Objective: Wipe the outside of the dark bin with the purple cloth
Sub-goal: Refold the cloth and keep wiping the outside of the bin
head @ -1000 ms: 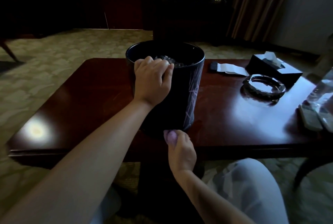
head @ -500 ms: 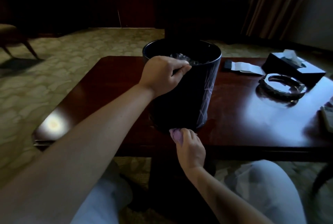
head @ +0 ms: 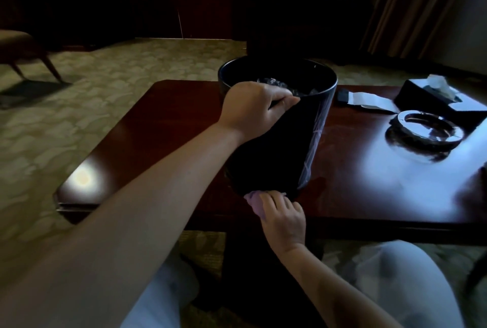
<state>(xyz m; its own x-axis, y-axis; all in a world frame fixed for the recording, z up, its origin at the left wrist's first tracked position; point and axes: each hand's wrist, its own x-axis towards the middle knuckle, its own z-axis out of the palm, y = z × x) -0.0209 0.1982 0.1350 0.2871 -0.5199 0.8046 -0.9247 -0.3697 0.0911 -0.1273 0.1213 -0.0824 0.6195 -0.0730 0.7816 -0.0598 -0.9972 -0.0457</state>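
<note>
I see the tall, round, glossy dark bin (head: 279,140) standing upright near the front edge of the polished reddish-brown wooden surface (head: 163,127), and I place everything else from it. My left hand (head: 254,108) is at the bin's near rim, its fingers (head: 283,95) curled over the lip with the thumb on the outer wall, so it grips the rim and steadies the bin. My right hand (head: 283,218) is at the bin's foot on the near side, with its fingers bent round the small, bunched purple cloth (head: 254,199), which it presses against the lowest part of the wall, just where that meets the surface. Right of the bin lie a flat white card (head: 369,99), a round glass ashtray (head: 427,131) and a dark tissue box (head: 432,95), all well apart from it. I judge the wipe is working the bottom band. To do it well I would hold the rim firmly, keep the cloth flat to the curve, sweep around the base, and turn the bin to reach the far side, which I cannot see
</note>
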